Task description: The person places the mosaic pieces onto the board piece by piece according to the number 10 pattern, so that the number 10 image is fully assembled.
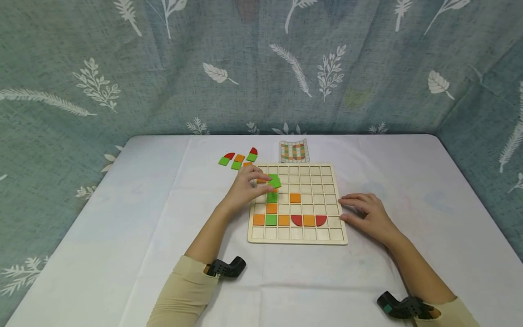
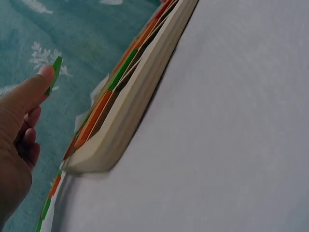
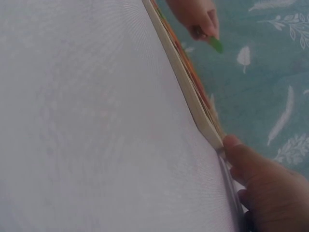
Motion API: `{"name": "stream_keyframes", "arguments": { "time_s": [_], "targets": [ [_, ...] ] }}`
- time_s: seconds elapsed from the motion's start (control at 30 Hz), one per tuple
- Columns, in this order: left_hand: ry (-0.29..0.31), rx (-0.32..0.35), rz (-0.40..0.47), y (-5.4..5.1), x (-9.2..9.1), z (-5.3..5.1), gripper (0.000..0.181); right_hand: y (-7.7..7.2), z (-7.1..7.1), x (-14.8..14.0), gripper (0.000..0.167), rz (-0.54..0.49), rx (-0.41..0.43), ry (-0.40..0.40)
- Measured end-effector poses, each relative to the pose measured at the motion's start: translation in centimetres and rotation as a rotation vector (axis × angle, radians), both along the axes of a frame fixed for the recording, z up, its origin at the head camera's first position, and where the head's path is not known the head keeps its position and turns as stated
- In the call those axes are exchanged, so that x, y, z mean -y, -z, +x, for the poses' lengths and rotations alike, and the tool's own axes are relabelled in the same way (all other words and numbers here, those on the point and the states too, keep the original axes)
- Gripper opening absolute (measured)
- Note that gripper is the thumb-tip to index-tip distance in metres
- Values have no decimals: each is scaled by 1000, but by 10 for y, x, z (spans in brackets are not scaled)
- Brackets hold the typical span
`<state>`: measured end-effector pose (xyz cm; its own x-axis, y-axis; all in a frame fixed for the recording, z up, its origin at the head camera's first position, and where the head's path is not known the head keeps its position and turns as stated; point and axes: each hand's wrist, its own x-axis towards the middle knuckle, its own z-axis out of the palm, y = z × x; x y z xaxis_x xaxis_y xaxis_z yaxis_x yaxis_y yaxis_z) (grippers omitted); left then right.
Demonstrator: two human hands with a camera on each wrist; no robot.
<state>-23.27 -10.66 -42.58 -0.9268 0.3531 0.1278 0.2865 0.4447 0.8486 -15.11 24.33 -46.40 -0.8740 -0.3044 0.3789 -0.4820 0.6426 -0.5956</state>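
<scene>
A green square tile (image 1: 275,181) is pinched between the thumb and fingers of the left hand (image 1: 245,186), above the upper left part of a wooden grid board (image 1: 302,235). In the left wrist view the tile (image 2: 57,72) stands at the thumb tip of the left hand (image 2: 19,121), clear of the board (image 2: 111,150). The right hand (image 1: 369,215) touches the board's right edge with its fingertips; in the right wrist view the right hand (image 3: 265,186) is at the board's corner. Orange, green and red pieces lie in the grid, among them an orange square (image 1: 295,198).
Several red, green and orange pieces, one a green and orange pair (image 1: 237,161), lie behind the board's left corner. A printed pattern card (image 1: 294,151) lies behind the board on the white tablecloth (image 1: 163,236). A leaf-patterned curtain (image 1: 253,68) hangs behind the table.
</scene>
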Motion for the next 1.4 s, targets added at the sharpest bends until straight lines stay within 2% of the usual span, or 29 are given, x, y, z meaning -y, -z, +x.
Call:
{"name": "stream_keyframes", "arguments": {
  "time_s": [0.13,0.23,0.53,0.7,0.87,1.17,1.4],
  "targets": [
    [43,-8,10,0,-14,3,28,0,-1,-1,38,3,-5,-6],
    [90,-29,-19,2,-21,5,28,1,-1,-2,38,-1,-20,-10],
    [144,-63,-69,8,-26,20,25,1,0,3,38,-8,0,-19],
    [197,-151,-116,13,-31,24,25,-1,0,2,38,-6,8,-5],
    [207,-246,-161,14,-35,24,25,0,0,1,38,-7,2,-11],
    [218,-275,-283,18,-39,26,25,-2,-1,0,37,0,5,-7],
    [224,-280,-307,18,-39,27,25,-1,0,1,37,-8,16,4]
  ]
}}
